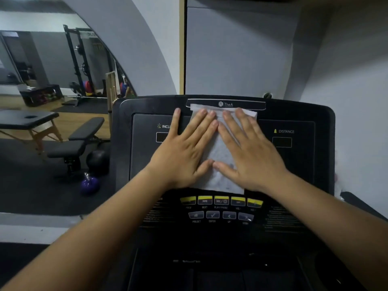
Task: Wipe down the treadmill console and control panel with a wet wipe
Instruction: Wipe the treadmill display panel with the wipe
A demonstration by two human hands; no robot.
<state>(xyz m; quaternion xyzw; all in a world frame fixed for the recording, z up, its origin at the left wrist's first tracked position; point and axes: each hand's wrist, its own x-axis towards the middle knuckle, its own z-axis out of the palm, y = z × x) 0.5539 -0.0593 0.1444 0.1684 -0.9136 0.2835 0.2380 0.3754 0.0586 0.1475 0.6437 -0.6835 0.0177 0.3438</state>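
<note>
You are wiping the display face of the black treadmill console [323, 156].
Your left hand [184, 148] and right hand [249, 148] press flat, fingers spread, on the white wet wipe [220, 148] at its top-centre edge; next, the yellow button panel [221, 201] below.

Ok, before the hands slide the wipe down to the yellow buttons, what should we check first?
1. Wet wipe spread flat on the console: ok.
2. Left hand flat on the wipe: ok.
3. Right hand flat on the wipe: ok.
4. Yellow buttons uncovered below the wipe: ok.
5. Wipe wet enough: cannot tell.
6. Treadmill switched off: cannot tell; the DISTANCE window looks dark.
</note>
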